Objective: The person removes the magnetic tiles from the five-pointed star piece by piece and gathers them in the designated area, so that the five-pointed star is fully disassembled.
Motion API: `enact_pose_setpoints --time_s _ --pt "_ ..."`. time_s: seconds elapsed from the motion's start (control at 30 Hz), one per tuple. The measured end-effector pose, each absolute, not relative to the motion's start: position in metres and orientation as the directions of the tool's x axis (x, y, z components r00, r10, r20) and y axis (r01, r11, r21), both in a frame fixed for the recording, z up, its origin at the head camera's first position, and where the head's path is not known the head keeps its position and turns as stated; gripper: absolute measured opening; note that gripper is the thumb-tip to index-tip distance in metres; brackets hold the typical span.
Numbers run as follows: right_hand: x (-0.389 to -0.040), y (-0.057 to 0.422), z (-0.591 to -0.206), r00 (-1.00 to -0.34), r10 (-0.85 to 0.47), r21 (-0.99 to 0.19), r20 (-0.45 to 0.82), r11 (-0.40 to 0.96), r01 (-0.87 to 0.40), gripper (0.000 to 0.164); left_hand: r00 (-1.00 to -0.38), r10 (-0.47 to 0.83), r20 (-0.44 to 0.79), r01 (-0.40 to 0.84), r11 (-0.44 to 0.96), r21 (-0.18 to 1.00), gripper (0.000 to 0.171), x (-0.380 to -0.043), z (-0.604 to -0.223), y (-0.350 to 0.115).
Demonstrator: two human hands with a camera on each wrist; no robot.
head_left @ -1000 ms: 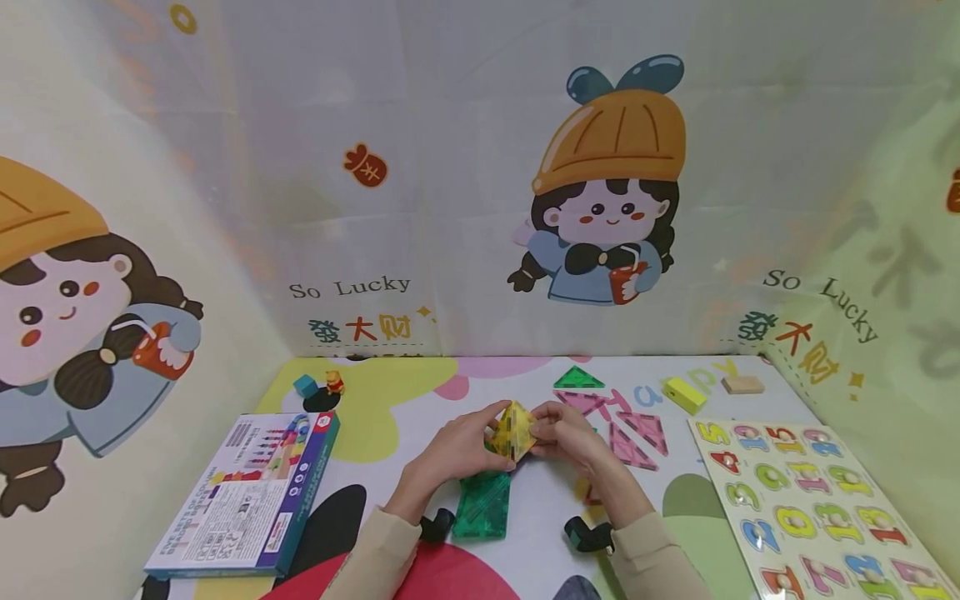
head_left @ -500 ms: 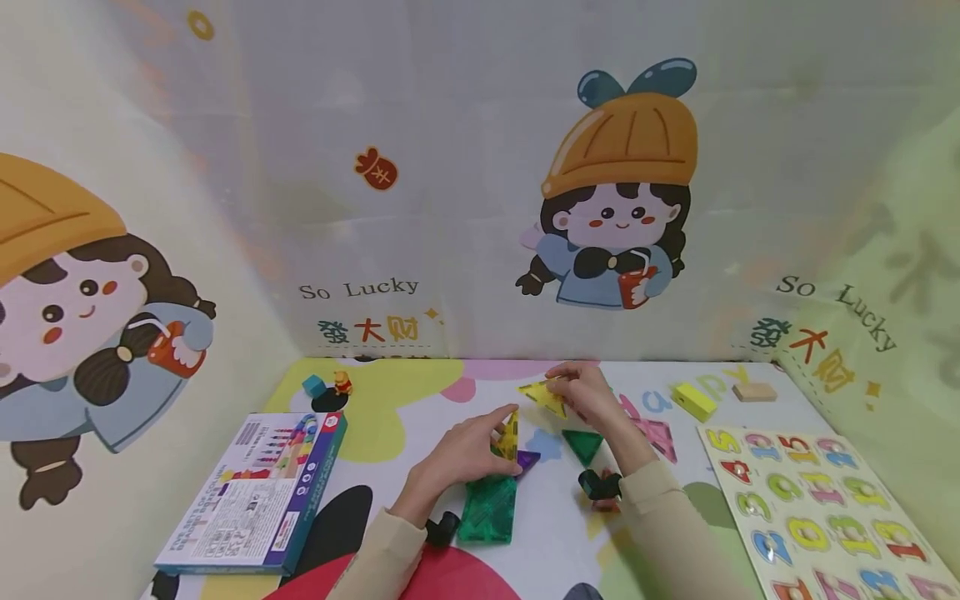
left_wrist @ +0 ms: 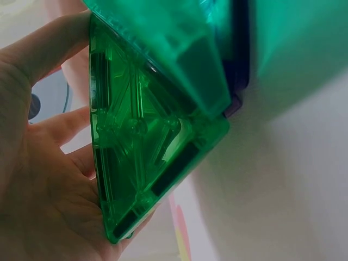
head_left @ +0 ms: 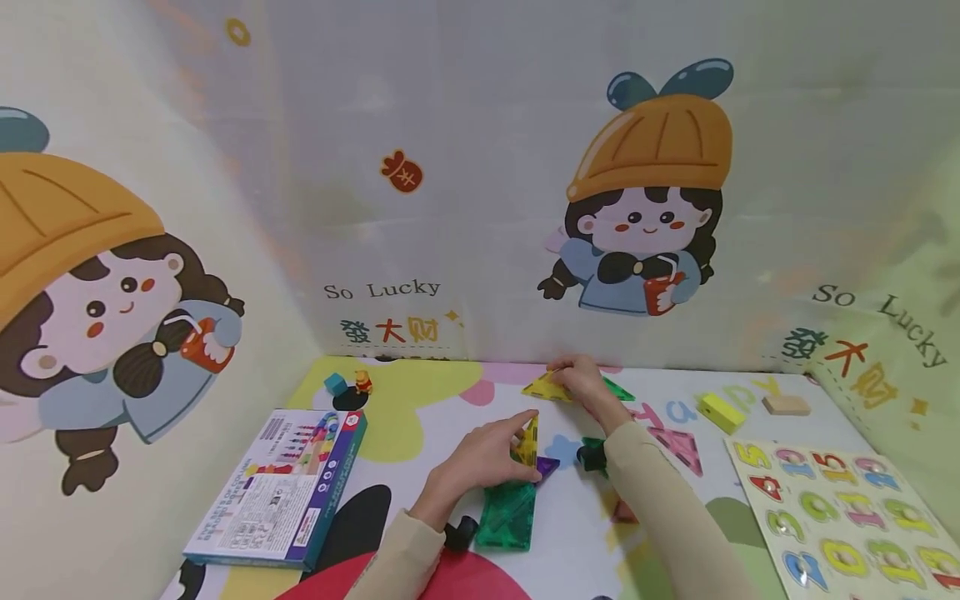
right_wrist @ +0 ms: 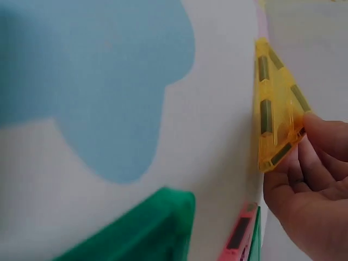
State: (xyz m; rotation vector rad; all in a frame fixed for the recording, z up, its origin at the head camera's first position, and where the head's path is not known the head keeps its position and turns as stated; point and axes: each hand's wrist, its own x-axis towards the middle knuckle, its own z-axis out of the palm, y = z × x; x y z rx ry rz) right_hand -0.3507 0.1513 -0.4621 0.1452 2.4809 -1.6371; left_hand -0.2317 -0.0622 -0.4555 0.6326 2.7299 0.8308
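My left hand [head_left: 487, 457] holds a magnetic-tile build near the middle of the table, with thumb and fingers curved around its side. An upright yellow triangle tile [head_left: 528, 440] shows between the fingers in the head view. A green triangle tile [left_wrist: 136, 125] faces the palm in the left wrist view, and a green tile [head_left: 507, 518] reaches toward me. A purple tile [head_left: 547, 469] pokes out at the right. At the far edge, my right hand [head_left: 581, 382] pinches another yellow triangle magnetic tile [right_wrist: 280, 109], seen close to the tabletop beside a green triangle tile [head_left: 618, 388].
Pink triangle tiles [head_left: 677, 448] lie right of centre. A boxed toy set [head_left: 277, 487] is at left, with a blue cube [head_left: 335, 383] and small figurine [head_left: 363, 382] behind. At right are a number puzzle board [head_left: 847, 508], a yellow block [head_left: 721, 412] and a wooden block [head_left: 786, 405].
My right hand has pulled a yellow triangle tile off the build and carried it to the table's far edge. The left hand stays at the build. The head view has turned slightly left.
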Motion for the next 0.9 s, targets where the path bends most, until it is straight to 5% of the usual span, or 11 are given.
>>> enact_pose_setpoints --time_s 0.4,0.9 --pt "-0.336 0.147 -0.447 -0.99 -0.003 -0.873 -0.143 0.471 0.125 0.031 -0.881 0.465 -0.082 0.341 0.746 0.571 0.09 -0.23 -0.457 -0.058" --pt "-0.234 0.149 -0.445 -0.947 -0.27 -0.881 -0.171 0.472 0.025 0.023 -0.894 0.44 -0.079 0.33 0.77 0.546 0.09 -0.231 -0.455 -0.062"
